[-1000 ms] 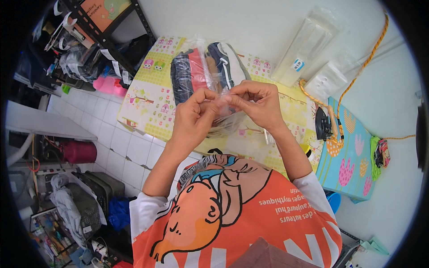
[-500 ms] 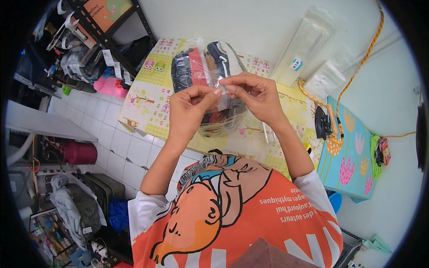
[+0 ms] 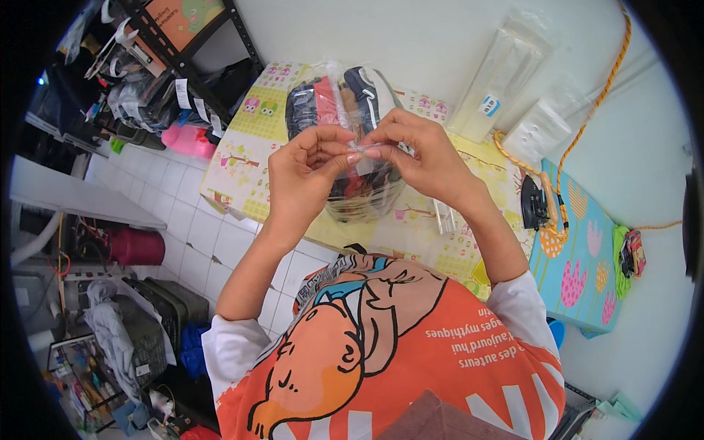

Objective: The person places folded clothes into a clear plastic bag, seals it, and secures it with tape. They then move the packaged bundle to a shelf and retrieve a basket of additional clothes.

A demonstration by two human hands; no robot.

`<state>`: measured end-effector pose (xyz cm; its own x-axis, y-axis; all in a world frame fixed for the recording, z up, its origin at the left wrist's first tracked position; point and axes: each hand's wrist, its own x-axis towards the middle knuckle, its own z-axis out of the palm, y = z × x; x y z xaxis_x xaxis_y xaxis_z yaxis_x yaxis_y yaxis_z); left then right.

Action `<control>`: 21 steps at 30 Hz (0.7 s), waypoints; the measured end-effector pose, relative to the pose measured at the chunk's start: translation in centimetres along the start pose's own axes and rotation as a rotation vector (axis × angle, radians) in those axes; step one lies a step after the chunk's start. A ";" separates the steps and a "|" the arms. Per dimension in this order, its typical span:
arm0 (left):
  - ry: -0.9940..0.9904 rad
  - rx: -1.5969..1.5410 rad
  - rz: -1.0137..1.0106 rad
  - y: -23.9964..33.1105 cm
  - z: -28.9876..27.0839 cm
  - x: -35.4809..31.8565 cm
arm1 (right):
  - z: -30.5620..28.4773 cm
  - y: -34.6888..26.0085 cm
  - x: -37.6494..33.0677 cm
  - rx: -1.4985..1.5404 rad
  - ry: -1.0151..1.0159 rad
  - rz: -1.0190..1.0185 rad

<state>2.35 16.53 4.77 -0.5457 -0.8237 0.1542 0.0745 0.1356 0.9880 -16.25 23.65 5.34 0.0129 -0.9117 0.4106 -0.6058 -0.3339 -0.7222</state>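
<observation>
- Yellow patterned cloth (image 3: pixel 242 147) covers the table across the middle of the frame, with a blue board printed with pink shapes (image 3: pixel 579 257) at the right and a black metal shelf rack (image 3: pixel 183 66) packed with goods at the upper left.
- Clear plastic bag stuffed with folded dark, red and white garments (image 3: pixel 345 103) sits at centre, just above the hands; its long axis runs roughly top to bottom of the frame, its open mouth towards the person.
- Left hand (image 3: pixel 304 180) is closed, pinching the film at the bag's mouth.
- Right hand (image 3: pixel 425 158) pinches the same edge, fingertips touching the left's.
- Likely risks: the thin film could tear if the pinches pull apart too hard, or slip from the fingertips, letting the full bag sag and spill its contents.
- Narrow clear strip (image 3: pixel 442 216) lies on the cloth below the right wrist.
</observation>
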 end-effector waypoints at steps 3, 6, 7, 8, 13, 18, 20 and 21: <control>0.008 0.042 0.020 0.1 0.3 -0.2 | 0.0 0.1 0.2 -0.076 -0.011 -0.005; -0.018 0.273 0.114 0.2 0.2 -0.3 | 0.0 0.3 0.4 -0.118 -0.007 -0.011; -0.028 0.374 0.169 0.2 0.1 -0.3 | 0.1 0.4 0.4 -0.125 -0.006 -0.004; -0.045 0.424 0.165 0.1 -0.1 -0.2 | 0.0 0.5 0.4 -0.051 -0.021 0.030; -0.069 0.380 0.108 -0.5 -0.4 0.5 | -0.2 1.4 0.3 0.387 -0.025 0.298; -0.086 -0.014 -0.356 -0.3 -0.2 1.5 | -0.7 1.6 -0.1 0.316 0.117 0.326; -0.101 -0.057 -0.475 0.2 -0.4 2.0 | -0.4 1.1 -0.8 0.038 0.193 0.098; -0.104 -0.009 -0.505 0.4 -0.5 2.2 | 0.0 0.7 -1.4 -0.105 0.220 -0.099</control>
<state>1.64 14.53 5.51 -0.5957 -0.7261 -0.3434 -0.2124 -0.2699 0.9392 -16.73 24.68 4.28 -0.0897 -0.7982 0.5957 -0.6895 -0.3819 -0.6154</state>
